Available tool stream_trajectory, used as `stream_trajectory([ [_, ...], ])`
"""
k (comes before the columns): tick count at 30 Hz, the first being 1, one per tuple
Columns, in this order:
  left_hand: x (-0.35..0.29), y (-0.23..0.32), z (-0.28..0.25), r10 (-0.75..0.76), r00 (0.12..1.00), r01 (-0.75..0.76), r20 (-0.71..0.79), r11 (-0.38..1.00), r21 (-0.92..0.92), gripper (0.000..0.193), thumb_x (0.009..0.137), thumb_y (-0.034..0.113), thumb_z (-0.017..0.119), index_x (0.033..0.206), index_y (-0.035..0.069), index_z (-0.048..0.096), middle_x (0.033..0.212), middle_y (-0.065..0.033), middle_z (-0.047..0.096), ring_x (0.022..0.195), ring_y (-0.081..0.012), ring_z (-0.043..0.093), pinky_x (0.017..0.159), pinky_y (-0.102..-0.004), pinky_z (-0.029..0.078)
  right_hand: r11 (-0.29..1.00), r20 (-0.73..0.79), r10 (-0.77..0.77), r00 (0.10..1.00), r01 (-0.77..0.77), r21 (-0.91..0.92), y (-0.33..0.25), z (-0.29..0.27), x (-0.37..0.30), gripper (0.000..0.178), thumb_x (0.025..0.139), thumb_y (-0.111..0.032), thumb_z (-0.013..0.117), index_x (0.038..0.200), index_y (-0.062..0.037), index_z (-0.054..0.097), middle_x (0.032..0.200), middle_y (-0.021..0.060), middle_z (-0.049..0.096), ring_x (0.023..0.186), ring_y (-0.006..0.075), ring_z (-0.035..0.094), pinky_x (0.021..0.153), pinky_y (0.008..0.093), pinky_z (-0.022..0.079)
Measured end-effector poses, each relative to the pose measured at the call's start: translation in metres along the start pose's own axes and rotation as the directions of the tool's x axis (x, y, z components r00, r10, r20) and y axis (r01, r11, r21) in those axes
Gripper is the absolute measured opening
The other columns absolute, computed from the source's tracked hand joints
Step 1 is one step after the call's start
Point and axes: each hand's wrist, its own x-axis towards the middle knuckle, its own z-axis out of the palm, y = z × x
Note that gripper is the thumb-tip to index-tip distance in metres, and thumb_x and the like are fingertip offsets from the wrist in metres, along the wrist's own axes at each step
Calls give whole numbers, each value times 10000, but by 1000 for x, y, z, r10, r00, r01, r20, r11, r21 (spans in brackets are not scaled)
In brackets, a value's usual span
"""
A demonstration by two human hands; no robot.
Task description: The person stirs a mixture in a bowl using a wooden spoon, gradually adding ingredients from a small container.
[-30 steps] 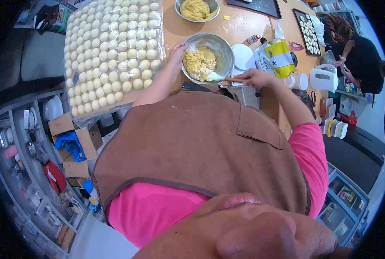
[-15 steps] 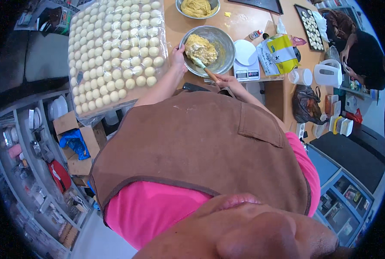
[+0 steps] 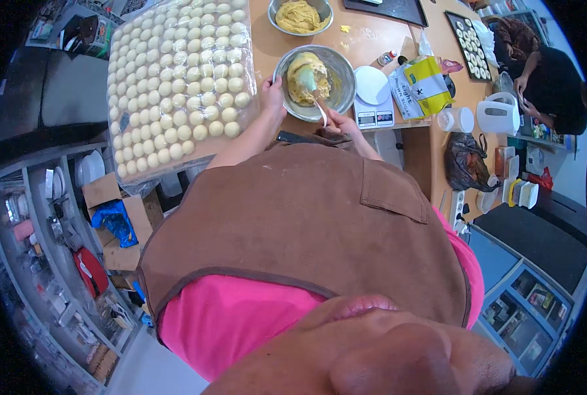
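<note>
Two bare hands work at a wide wooden table (image 3: pixel 267 39), seen past a brown apron (image 3: pixel 293 217) worn over a pink shirt (image 3: pixel 227 316). Largest on the table is a big tray of pale round dough balls (image 3: pixel 175 85), wrapped in clear film, lying to the person's left and reaching the table's near edge. Just right of it stands a round steel mixing bowl (image 3: pixel 338 76) with a lump of yellow dough (image 3: pixel 303 72) inside. The left hand (image 3: pixel 271 99) grips the bowl's left rim, fingers curled on the metal. The right hand (image 3: pixel 341 122) is clenched round the white handle of a pale green spatula (image 3: pixel 310 84), whose blade presses into the dough. Beyond it, at the far edge, sits a second steel bowl of yellow dough (image 3: pixel 300 14). Right of the mixing bowl lies a white kitchen scale (image 3: pixel 372 92), then a yellow and white paper bag (image 3: pixel 422 85), then a small white cup (image 3: pixel 458 118).
</note>
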Motion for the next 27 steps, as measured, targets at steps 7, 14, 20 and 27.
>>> stream_trajectory([
  [7, -12, 8, 3, 49, 998, -47, 38, 998, -34, 123, 862, 113, 581, 940, 17, 578, 886, -52, 598, 804, -130, 514, 749, -282, 413, -44, -1, -471, 882, -25, -999, -47, 47, -49, 350, 911, -234, 451, 1232, -95, 460, 769, 111, 569, 551, 192, 579, 481, 293, 457],
  [14, -12, 7, 6, 119, 992, -115, -32, 989, 95, 134, 846, 130, 619, 922, 36, 562, 848, -35, 582, 761, -120, 515, 691, -271, 437, -644, 76, -467, 881, -280, -712, -57, 62, -56, 565, 840, -89, 437, 1353, -301, 336, 883, 218, 586, 742, 384, 620, 646, 451, 505],
  [20, -12, 6, 7, 141, 989, -135, -54, 986, 100, 127, 842, 114, 605, 893, -2, 597, 808, -51, 607, 733, -114, 527, 679, -254, 424, -404, -94, -321, 942, -226, -886, -42, 54, -32, 490, 882, -86, 418, 1354, -202, 358, 1069, 237, 570, 929, 367, 588, 769, 417, 461],
  [27, -7, 3, 7, 184, 981, -178, -63, 979, 96, 114, 835, 103, 612, 874, -2, 594, 808, -54, 612, 712, -112, 525, 665, -247, 425, -458, -29, -152, 988, -96, -884, -42, 46, -34, 505, 903, -136, 354, 1389, -251, 286, 996, 262, 578, 890, 372, 598, 747, 447, 461],
])
